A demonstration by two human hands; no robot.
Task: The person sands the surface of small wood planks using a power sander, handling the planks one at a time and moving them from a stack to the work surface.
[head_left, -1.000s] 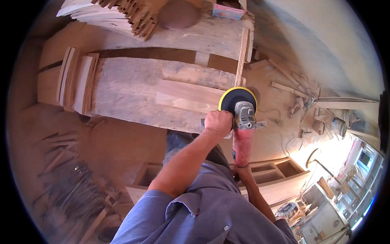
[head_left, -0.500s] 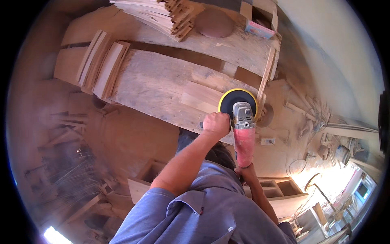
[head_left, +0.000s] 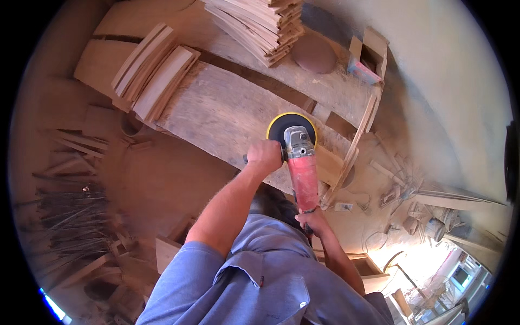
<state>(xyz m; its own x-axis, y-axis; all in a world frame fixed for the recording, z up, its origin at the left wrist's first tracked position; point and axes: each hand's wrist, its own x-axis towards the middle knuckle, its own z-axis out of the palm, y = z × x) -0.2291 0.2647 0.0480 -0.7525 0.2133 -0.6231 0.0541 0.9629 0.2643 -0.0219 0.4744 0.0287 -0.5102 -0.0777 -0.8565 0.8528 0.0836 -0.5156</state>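
Both my hands are on a disc sander with a red and grey body and a round black pad rimmed in yellow. My left hand is closed around its side handle, left of the grey head. At the rear end of the body, my right hand grips the narrow grip from behind. Under the pad lies a pale flat wooden board; its right end shows, and the rest is hidden by the sander. The board rests on a worn wooden bench.
Curved wooden slats stand in a row on the bench's left. A tall slat stack, brown round discs and an open cardboard box are at the far side. A wooden strip edges the bench's right end. Scrap wood litters the floor.
The sander has moved left along the board with both hands on it, baring the board's right end. The whole view has also shifted a little.
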